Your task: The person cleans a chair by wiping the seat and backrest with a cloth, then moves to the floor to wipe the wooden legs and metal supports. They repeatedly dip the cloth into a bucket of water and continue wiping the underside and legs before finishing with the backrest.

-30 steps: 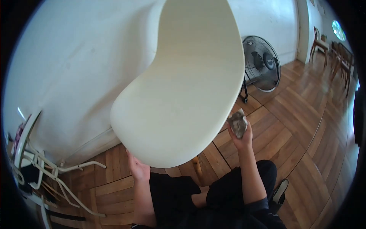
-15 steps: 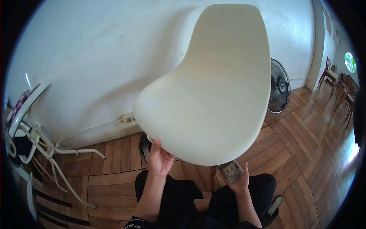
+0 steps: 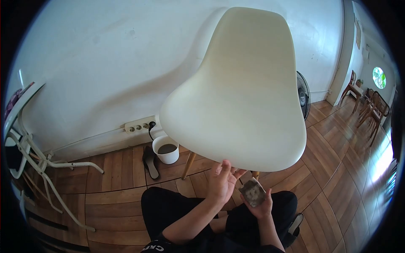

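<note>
A cream plastic shell chair [image 3: 240, 101] on wooden legs stands in front of me. At its front edge is my left hand [image 3: 222, 183], thumb up by the rim, the other fingers apart and pointing right, nothing seen in them. In my right hand [image 3: 262, 207], below the seat, is a flat, square-edged pad [image 3: 253, 192] with a mottled grey-brown face. That face is turned up toward me, and the left fingertips come close to the pad's upper corner.
A white pot of dark liquid [image 3: 167, 149] and a black shoe [image 3: 150, 162] sit left of the chair, below a power strip [image 3: 140, 125]. A fan [image 3: 303, 96] stands behind it. A white-legged table [image 3: 46, 162] is at far left, wooden chairs [image 3: 375, 110] far right.
My left hand has left the seat's left side and moved right along the front edge toward the pad. The seat sits turned differently, and the pot now shows. The pad is more fully in view.
</note>
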`<state>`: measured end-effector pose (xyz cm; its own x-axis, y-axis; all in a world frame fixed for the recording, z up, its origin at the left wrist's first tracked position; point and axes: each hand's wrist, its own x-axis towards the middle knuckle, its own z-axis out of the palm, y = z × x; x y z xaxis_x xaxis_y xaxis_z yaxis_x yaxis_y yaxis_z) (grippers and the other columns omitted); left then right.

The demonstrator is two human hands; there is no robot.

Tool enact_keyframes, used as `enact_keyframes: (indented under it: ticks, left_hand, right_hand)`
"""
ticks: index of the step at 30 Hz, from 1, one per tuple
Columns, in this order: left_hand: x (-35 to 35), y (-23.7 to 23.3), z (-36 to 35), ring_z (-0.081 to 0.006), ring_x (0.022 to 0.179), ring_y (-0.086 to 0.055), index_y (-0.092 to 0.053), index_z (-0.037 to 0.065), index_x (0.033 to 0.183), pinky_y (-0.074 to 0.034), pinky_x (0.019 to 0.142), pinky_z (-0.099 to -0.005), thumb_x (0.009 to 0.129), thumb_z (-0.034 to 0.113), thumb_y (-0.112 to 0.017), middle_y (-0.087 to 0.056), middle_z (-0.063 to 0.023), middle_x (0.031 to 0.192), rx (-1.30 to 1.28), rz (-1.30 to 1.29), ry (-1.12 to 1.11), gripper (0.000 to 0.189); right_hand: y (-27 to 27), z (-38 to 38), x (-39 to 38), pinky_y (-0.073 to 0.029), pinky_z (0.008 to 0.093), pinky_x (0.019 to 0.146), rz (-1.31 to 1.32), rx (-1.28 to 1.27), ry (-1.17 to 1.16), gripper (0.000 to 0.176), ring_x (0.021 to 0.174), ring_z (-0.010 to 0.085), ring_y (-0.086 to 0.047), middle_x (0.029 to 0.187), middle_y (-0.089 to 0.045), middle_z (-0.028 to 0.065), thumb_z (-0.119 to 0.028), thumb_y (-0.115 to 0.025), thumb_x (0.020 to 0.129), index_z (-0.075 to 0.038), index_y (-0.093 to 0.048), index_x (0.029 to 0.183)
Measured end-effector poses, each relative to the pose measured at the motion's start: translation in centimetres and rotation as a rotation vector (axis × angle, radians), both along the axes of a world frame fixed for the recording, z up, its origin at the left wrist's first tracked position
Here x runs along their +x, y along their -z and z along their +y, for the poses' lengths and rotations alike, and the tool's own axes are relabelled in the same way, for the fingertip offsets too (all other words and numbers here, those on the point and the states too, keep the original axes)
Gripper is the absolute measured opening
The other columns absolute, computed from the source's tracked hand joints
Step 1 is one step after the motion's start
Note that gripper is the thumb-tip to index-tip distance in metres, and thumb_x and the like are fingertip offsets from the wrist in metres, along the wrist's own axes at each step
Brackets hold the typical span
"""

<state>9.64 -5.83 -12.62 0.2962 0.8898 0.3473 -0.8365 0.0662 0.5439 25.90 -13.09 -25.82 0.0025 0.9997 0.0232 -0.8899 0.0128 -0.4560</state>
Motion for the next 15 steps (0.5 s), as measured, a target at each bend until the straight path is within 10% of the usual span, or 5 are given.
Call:
enact_keyframes:
  ticks: [5, 9, 13, 15]
  left_hand:
    - [-0.8, 1.2, 0.5, -0.0206, 0.107, -0.056, -0.050, 0.006, 0.119, -0.047, 0.089, -0.0368, 0.092, 0.032, -0.054, -0.057, -0.0081, 0.115, -0.022, 0.040, 0.007, 0.037]
    - [-7.4, 2.4, 4.6, -0.0164, 0.096, -0.061, -0.058, 0.006, 0.114, -0.047, 0.083, -0.0278, 0.091, 0.022, -0.057, -0.059, -0.0112, 0.116, 0.536, 1.160, -0.049, 0.028]
    - [-14.7, 10.6, 14.0, -0.0172, 0.084, -0.061, -0.059, 0.005, 0.110, -0.048, 0.075, -0.0307, 0.090, 0.020, -0.058, -0.062, -0.0113, 0.098, 0.218, 1.232, -0.766, 0.026]
    - [-17.6, 12.5, 17.0, -0.0162, 0.075, -0.059, -0.044, 0.009, 0.130, -0.049, 0.066, -0.0312, 0.092, 0.022, -0.054, -0.057, -0.0090, 0.094, -0.350, 1.214, -0.585, 0.042]
  right_hand:
    - [-1.0, 1.6, -3.1, -0.032, 0.0499, 0.104, -0.009, -0.030, -0.077, 0.055, 0.124, 0.0298, -0.043, 0.130, -0.048, 0.0133, -0.025, -0.060, 0.085, -0.007, -0.040, 0.133]
    - [-0.8, 1.7, -4.0, -0.033, 0.0515, 0.104, -0.125, -0.069, -0.060, 0.047, 0.120, 0.0324, -0.047, 0.125, -0.052, 0.0149, -0.020, -0.056, 0.087, -0.005, -0.043, 0.129]
    - [0.2, 0.8, -3.3, -0.034, 0.0520, 0.103, -0.066, -0.149, -0.075, 0.045, 0.119, 0.0345, -0.048, 0.125, -0.052, 0.0170, -0.020, -0.053, 0.088, -0.003, -0.043, 0.128]
    - [0.1, 0.5, -3.5, -0.036, 0.0515, 0.102, -0.034, -0.177, -0.106, 0.044, 0.118, 0.0332, -0.048, 0.124, -0.052, 0.0155, -0.020, -0.054, 0.088, -0.005, -0.043, 0.128]
